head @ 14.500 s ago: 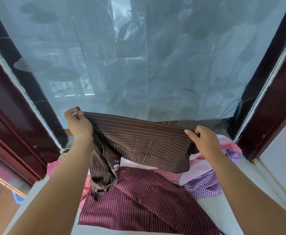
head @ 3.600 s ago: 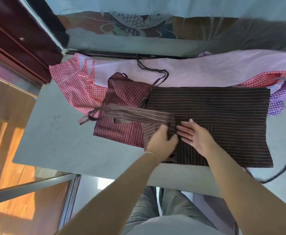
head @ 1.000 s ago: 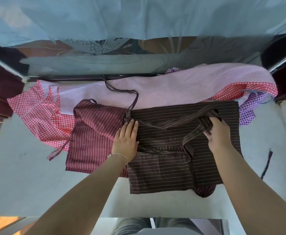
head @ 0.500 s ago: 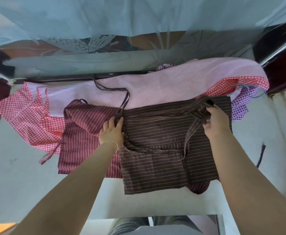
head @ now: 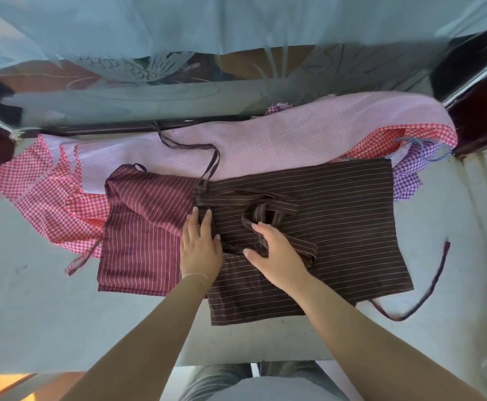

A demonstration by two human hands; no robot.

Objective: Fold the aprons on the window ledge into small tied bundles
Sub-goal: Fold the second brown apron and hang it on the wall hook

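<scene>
A dark brown striped apron (head: 337,215) lies folded flat on the grey window ledge (head: 28,308). Its straps (head: 268,209) are bunched in a loose loop on top of it. My left hand (head: 200,247) rests flat with straight fingers on the apron's left edge. My right hand (head: 277,253) lies just below the strap loop, fingers spread and lightly bent over the cloth. One thin brown tie (head: 196,149) runs up toward the window. A maroon striped apron (head: 144,227) lies partly under the brown one, to its left.
A pale pink checked apron (head: 294,140) stretches along the window behind. Red checked cloth (head: 40,192) lies at the left, purple checked cloth (head: 407,175) at the right. A dark tie (head: 433,282) trails on the ledge at right. Dark wooden frames flank the window.
My right hand has left the apron's upper right corner and moved to the middle, and the straps now lie bunched there. My left hand stays on the left edge.
</scene>
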